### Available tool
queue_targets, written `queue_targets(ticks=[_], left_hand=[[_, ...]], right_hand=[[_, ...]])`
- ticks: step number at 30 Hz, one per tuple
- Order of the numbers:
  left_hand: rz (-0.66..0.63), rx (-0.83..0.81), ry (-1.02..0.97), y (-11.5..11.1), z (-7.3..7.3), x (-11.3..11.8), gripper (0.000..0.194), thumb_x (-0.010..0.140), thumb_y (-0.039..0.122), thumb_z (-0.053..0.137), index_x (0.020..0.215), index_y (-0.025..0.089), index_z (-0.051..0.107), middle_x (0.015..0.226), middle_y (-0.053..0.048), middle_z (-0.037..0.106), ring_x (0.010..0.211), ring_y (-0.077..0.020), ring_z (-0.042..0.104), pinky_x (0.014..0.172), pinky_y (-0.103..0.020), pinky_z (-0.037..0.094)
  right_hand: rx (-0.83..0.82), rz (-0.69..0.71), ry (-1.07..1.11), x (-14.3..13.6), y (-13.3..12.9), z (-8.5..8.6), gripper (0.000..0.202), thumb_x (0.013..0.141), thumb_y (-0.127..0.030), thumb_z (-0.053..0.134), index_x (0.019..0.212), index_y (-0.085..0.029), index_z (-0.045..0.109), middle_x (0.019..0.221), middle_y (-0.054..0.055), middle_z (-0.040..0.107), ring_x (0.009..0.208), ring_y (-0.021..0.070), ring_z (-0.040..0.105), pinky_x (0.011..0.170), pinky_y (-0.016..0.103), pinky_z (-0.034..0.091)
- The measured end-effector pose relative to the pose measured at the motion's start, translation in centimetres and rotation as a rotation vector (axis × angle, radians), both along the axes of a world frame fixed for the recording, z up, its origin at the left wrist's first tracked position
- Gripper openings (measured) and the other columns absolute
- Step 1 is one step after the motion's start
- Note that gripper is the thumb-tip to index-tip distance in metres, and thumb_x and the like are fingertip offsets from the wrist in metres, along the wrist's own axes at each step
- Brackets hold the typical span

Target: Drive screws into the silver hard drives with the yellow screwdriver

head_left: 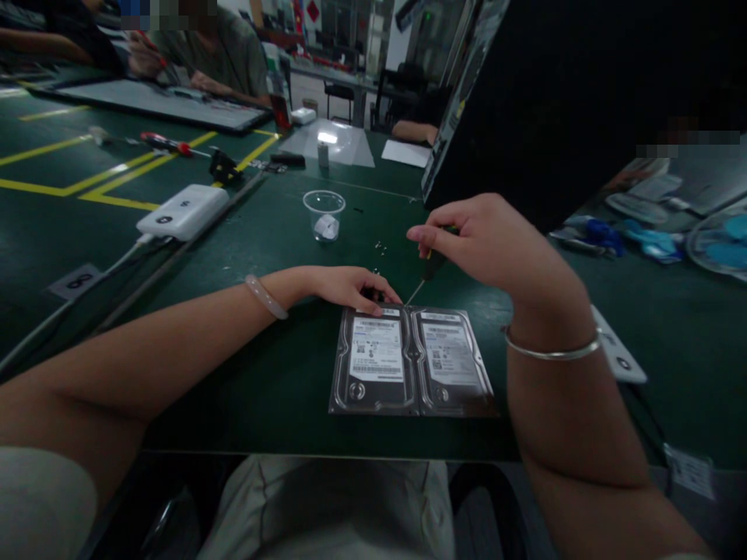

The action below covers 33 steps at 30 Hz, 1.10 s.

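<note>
Holding the screwdriver (433, 265) in your right hand (483, 243), you have its tip at the left drive (377, 358), by its far right corner. Your right hand's fingers wrap the handle; the shaft slants down toward you and to the left. Whether the tip sits in a screw head or only touches the edge is too small to tell.

The left drive lies label up on the counter (262, 412), with the right drive (458, 365) close along its right side. Your left hand (344, 286) is half curled at the far edge of the left drive, thumb over its top; whether the fingers pinch something there or only steady it, you cannot tell from this view.

To do this well, it likely helps to press the left drive down firmly and keep your left fingertips clear of the tip. Line the shaft up with whatever it drives before turning, since a slanted bit may slip and scratch the casing. Steady, light pressure should serve better than force. Mind the small screws (380, 248) beyond the left drive: a sleeve or knuckle could scatter them. The cup (324, 204) stands farther off, beyond the left drive and to its left.
</note>
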<state>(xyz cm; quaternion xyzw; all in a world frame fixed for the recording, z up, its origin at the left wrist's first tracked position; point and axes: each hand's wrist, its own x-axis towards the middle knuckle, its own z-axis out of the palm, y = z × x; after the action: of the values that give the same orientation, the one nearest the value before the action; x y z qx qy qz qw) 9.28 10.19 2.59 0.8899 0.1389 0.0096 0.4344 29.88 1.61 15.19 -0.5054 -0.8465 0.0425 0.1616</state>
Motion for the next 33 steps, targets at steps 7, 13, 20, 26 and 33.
queue_targets(ticks=[7,13,20,26,33], left_hand=[[0.001,-0.015,0.000,0.0,-0.1,0.0,0.047,0.088,0.043,0.065,0.131,0.024,0.062,0.119,-0.004,0.068,0.099,-0.0162,0.062,0.087,-0.025,0.046],[0.010,0.006,-0.011,0.0,-0.2,0.1,0.047,0.087,0.041,0.065,0.131,0.023,0.062,0.114,-0.004,0.068,0.097,-0.0161,0.061,0.089,-0.026,0.046],[0.002,0.004,-0.008,-0.1,0.0,0.1,0.048,0.088,0.043,0.065,0.132,0.023,0.062,0.119,-0.005,0.067,0.099,-0.0158,0.062,0.089,-0.025,0.046],[0.009,-0.001,-0.005,0.0,0.0,0.1,0.048,0.087,0.044,0.065,0.131,0.024,0.063,0.122,-0.005,0.066,0.105,-0.0183,0.061,0.091,-0.028,0.045],[0.012,0.011,-0.003,0.1,-0.2,0.1,0.047,0.088,0.043,0.065,0.130,0.024,0.063,0.108,-0.003,0.068,0.093,-0.0154,0.061,0.084,-0.025,0.045]], right_hand=[[0.002,0.110,0.084,-1.1,-0.2,-0.7,0.035,0.092,-0.022,0.046,0.117,-0.019,0.070,0.099,0.005,0.076,0.087,0.0187,0.066,0.079,0.033,0.047],[-0.155,0.257,0.114,-0.6,-0.5,-0.4,0.048,0.082,-0.014,0.052,0.129,-0.018,0.059,0.113,0.005,0.071,0.094,0.0170,0.066,0.081,0.030,0.048],[0.057,0.016,0.031,0.1,0.7,-0.8,0.044,0.097,-0.052,0.045,0.086,-0.018,0.071,0.079,0.005,0.069,0.076,0.0188,0.060,0.069,0.034,0.041],[0.077,-0.039,-0.032,0.1,0.6,-0.6,0.026,0.095,-0.037,0.047,0.092,-0.021,0.067,0.080,0.004,0.067,0.069,0.0168,0.055,0.066,0.033,0.037],[-0.097,0.211,-0.113,-0.2,-1.0,0.4,0.023,0.083,-0.024,0.057,0.106,-0.023,0.054,0.093,0.002,0.064,0.077,0.0163,0.056,0.069,0.030,0.039]])
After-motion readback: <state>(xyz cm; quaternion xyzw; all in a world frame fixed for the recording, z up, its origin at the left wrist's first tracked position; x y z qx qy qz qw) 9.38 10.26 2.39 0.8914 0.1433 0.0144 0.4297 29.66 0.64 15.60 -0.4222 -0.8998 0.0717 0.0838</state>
